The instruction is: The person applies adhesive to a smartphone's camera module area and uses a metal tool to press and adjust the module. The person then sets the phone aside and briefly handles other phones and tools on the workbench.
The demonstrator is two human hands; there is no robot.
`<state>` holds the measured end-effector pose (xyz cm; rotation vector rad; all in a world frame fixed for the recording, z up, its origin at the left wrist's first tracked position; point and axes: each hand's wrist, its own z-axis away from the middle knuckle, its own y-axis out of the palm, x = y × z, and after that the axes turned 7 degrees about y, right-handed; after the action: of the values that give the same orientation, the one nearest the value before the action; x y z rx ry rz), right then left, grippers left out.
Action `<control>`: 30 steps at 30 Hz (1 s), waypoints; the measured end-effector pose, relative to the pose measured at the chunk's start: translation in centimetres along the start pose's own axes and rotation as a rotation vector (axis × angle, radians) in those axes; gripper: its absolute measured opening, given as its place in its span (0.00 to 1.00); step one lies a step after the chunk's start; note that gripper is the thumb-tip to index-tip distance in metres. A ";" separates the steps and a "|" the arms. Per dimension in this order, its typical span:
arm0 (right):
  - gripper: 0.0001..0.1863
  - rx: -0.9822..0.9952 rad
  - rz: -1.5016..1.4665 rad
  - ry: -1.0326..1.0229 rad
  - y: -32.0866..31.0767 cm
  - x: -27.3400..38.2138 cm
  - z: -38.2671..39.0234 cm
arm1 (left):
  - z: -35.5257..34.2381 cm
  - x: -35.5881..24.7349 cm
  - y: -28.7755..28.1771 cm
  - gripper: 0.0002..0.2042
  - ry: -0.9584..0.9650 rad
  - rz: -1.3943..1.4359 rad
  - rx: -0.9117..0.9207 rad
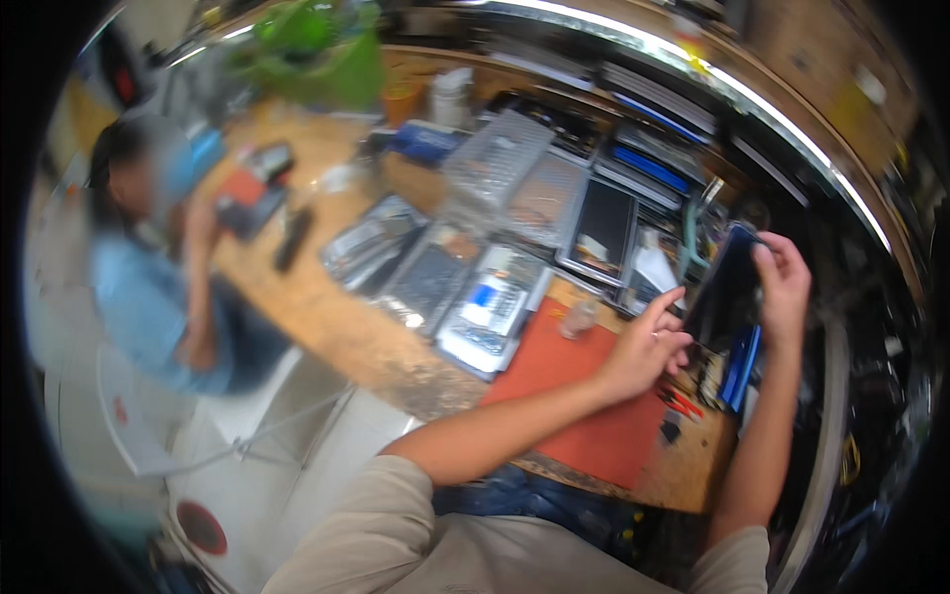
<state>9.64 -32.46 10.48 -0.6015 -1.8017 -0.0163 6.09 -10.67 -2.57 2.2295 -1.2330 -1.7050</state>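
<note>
A dark, glossy flat device (725, 287), a phone or small tablet, is raised and tilted above the right end of the bench. My right hand (784, 282) grips it by its right edge, thumb on the front and fingers behind. Close to its left edge is my left hand (648, 346), forefinger stretched out and the other fingers loosely bent, with nothing visible in it. I cannot tell whether the left fingertips touch the device. Beneath my left forearm lies an orange-red mat (564, 396). A small clear jar (578, 319) stands on the mat.
Flat trays with small parts (490, 302) and a dark panel (602, 228) cover the middle of the wooden bench (396, 351). Red-handled pliers (680, 402) lie near the right end. Across the bench's left side sits another person (163, 287), blurred. A green bag (317, 59) stands at the back.
</note>
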 end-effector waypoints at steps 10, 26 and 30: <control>0.38 0.432 -1.125 0.361 3.7 -7.8 9.4 | 1.4 -0.6 -1.3 0.20 -0.313 -0.167 0.137; 0.40 0.587 -1.588 0.368 4.1 -7.7 10.2 | 1.9 -2.2 0.2 0.19 -0.400 -0.155 0.169; 0.40 0.581 -1.588 0.346 4.4 -7.9 10.2 | 2.0 -2.4 0.4 0.21 -0.398 -0.100 0.162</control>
<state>3.81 -28.60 -1.21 1.2310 -1.4035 -0.5977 4.09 -8.64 -1.24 2.1337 -1.3990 -2.2457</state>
